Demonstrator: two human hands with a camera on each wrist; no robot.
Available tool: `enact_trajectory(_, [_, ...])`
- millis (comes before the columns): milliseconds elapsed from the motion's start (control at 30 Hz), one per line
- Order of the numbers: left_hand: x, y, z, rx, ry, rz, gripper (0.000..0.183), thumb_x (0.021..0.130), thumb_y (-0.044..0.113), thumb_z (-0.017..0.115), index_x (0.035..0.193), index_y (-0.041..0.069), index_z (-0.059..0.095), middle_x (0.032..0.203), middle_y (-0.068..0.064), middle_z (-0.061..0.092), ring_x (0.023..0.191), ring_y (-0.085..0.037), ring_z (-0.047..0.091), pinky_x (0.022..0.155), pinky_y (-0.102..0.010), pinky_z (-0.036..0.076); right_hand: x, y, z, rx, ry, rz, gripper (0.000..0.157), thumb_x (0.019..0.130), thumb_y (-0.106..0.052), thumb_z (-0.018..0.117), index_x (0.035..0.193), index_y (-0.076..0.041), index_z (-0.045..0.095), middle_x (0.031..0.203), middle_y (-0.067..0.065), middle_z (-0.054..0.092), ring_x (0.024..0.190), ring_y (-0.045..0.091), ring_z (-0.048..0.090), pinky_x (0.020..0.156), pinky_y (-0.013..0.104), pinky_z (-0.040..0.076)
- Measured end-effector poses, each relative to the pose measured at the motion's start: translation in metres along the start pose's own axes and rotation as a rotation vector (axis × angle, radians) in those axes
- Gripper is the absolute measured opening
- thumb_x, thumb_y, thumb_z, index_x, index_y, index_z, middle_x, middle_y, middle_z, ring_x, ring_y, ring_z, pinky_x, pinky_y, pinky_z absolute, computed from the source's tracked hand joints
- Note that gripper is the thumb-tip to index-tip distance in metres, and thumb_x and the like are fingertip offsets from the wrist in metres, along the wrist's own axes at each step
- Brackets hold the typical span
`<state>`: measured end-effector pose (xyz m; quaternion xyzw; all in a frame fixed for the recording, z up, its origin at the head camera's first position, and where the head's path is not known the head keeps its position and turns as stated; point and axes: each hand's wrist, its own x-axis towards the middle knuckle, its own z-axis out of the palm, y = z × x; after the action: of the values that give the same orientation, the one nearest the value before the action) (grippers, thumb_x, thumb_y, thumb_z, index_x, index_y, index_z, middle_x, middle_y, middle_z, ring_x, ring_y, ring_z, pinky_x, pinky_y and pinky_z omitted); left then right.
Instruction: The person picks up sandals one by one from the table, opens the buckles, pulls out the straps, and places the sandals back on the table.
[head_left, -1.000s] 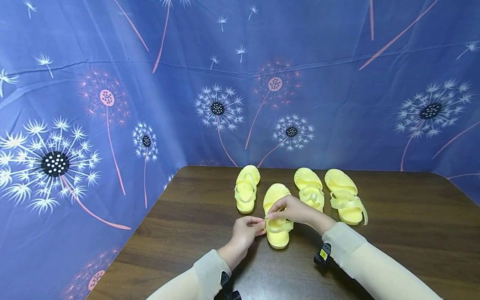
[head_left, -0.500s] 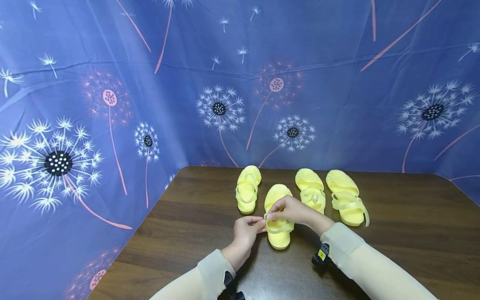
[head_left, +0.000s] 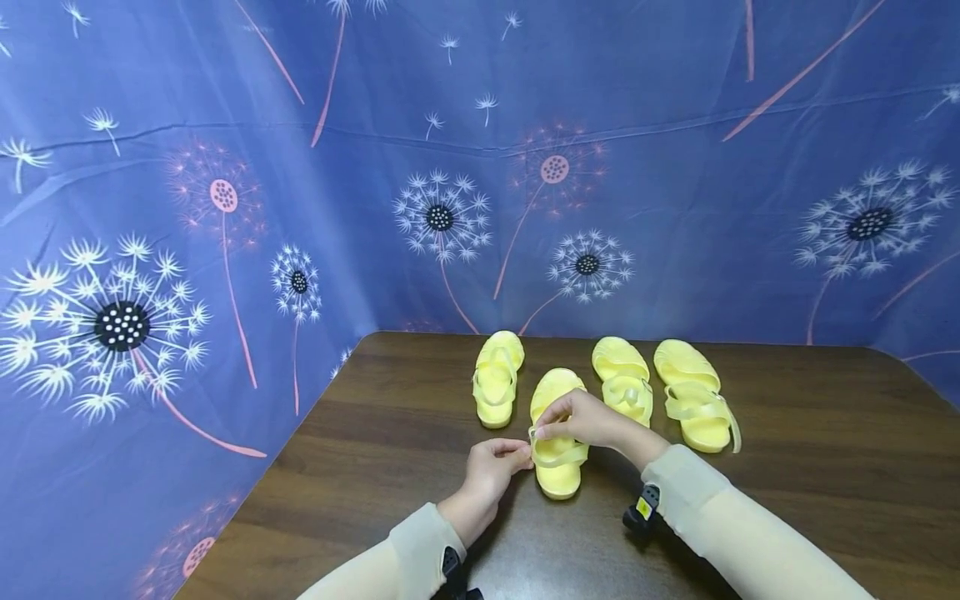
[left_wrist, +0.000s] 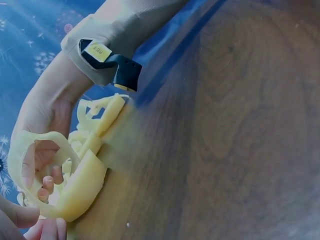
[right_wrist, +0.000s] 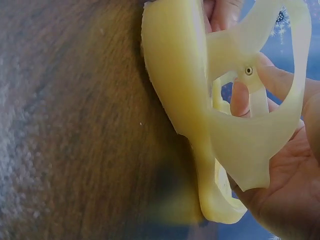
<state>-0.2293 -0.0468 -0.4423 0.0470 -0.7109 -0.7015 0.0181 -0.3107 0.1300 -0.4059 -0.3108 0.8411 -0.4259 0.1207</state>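
A yellow sandal (head_left: 557, 477) lies at the middle of the table, toe pointing away. My right hand (head_left: 588, 419) reaches across it and pinches its strap at the left side; the right wrist view shows the thumb beside a small metal rivet (right_wrist: 249, 71). My left hand (head_left: 491, 477) is at the sandal's left edge, its thumb and fingers pinching there, low by the side. The left wrist view shows a looped ankle strap (left_wrist: 40, 137) standing up around the right fingers. The left fingertips (left_wrist: 50, 230) partly cover the strap's near end.
One more yellow sandal (head_left: 495, 385) lies behind to the left. Two others, a middle sandal (head_left: 618, 358) and a right sandal (head_left: 693, 392) with a loose strap end, lie to the right. A blue dandelion-print cloth (head_left: 480, 208) hangs behind the brown wooden table (head_left: 360, 433).
My left fingers have shifted slightly downward along the sandal's left edge. The right hand keeps its pinch on the strap, and the sandals stay in place.
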Motion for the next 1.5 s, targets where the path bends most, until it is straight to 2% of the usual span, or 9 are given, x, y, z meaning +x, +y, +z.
enact_trajectory(133, [-0.0029, 0.0017, -0.0008, -0.002, -0.039, -0.016, 0.018, 0.087, 0.000, 0.067, 0.098, -0.014, 0.067, 0.077, -0.011, 0.071, 0.066, -0.009, 0.065, 0.074, -0.030, 0.058, -0.0008, 0.0012, -0.0017, 0.008, 0.008, 0.007, 0.020, 0.085, -0.023, 0.075, 0.093, -0.004, 0.076, 0.091, 0.006, 0.075, 0.085, 0.011, 0.063, 0.078, 0.029, 0.051])
enact_trajectory(267, [-0.0023, 0.0032, 0.0001, -0.019, -0.050, -0.028, 0.018, 0.088, -0.002, 0.066, 0.099, -0.016, 0.066, 0.076, -0.008, 0.070, 0.066, -0.010, 0.065, 0.075, -0.032, 0.058, -0.0016, 0.0022, -0.0017, 0.022, 0.002, 0.012, 0.021, 0.086, -0.024, 0.074, 0.094, -0.004, 0.076, 0.091, 0.006, 0.075, 0.085, 0.010, 0.063, 0.078, 0.029, 0.051])
enact_trajectory(500, [0.0003, 0.0005, 0.0020, -0.023, -0.018, -0.022, 0.017, 0.087, -0.003, 0.065, 0.098, -0.017, 0.066, 0.076, -0.005, 0.069, 0.067, -0.010, 0.065, 0.074, -0.032, 0.059, -0.0029, 0.0017, 0.0011, 0.032, -0.001, 0.025, 0.022, 0.086, -0.027, 0.074, 0.093, -0.007, 0.077, 0.091, 0.003, 0.075, 0.085, 0.005, 0.063, 0.077, 0.024, 0.051])
enact_trajectory(733, [0.0015, 0.0001, 0.0048, -0.040, 0.008, -0.013, 0.016, 0.087, -0.003, 0.066, 0.096, -0.016, 0.066, 0.071, -0.003, 0.067, 0.064, -0.009, 0.064, 0.072, -0.029, 0.058, -0.0020, 0.0020, 0.0015, 0.039, 0.011, 0.026, 0.022, 0.086, -0.025, 0.074, 0.093, -0.004, 0.076, 0.090, 0.005, 0.075, 0.085, 0.009, 0.063, 0.078, 0.028, 0.051])
enact_trajectory(1067, [0.0046, -0.0028, 0.0053, -0.031, 0.023, -0.007, 0.016, 0.088, -0.003, 0.066, 0.096, -0.017, 0.066, 0.074, -0.009, 0.070, 0.064, -0.010, 0.065, 0.073, -0.033, 0.058, -0.0022, 0.0032, 0.0033, 0.057, 0.014, 0.026, 0.022, 0.086, -0.023, 0.074, 0.094, -0.002, 0.076, 0.092, 0.007, 0.075, 0.086, 0.010, 0.063, 0.079, 0.030, 0.052])
enact_trajectory(1200, [0.0048, -0.0021, 0.0055, -0.057, 0.019, -0.011, 0.016, 0.087, -0.005, 0.066, 0.097, -0.017, 0.065, 0.075, -0.009, 0.070, 0.064, -0.010, 0.065, 0.073, -0.033, 0.059, -0.0026, 0.0034, 0.0033, 0.066, 0.009, 0.022, 0.022, 0.086, -0.022, 0.074, 0.094, -0.001, 0.075, 0.092, 0.008, 0.074, 0.085, 0.011, 0.062, 0.077, 0.029, 0.052])
enact_trajectory(1500, [0.0046, 0.0013, 0.0072, -0.095, 0.036, -0.014, 0.017, 0.086, -0.007, 0.065, 0.098, -0.019, 0.065, 0.073, -0.004, 0.068, 0.061, -0.007, 0.061, 0.072, -0.030, 0.058, -0.0028, 0.0042, 0.0042, 0.072, 0.010, 0.033, 0.021, 0.086, -0.020, 0.074, 0.094, -0.001, 0.075, 0.091, 0.008, 0.074, 0.084, 0.010, 0.062, 0.077, 0.030, 0.053])
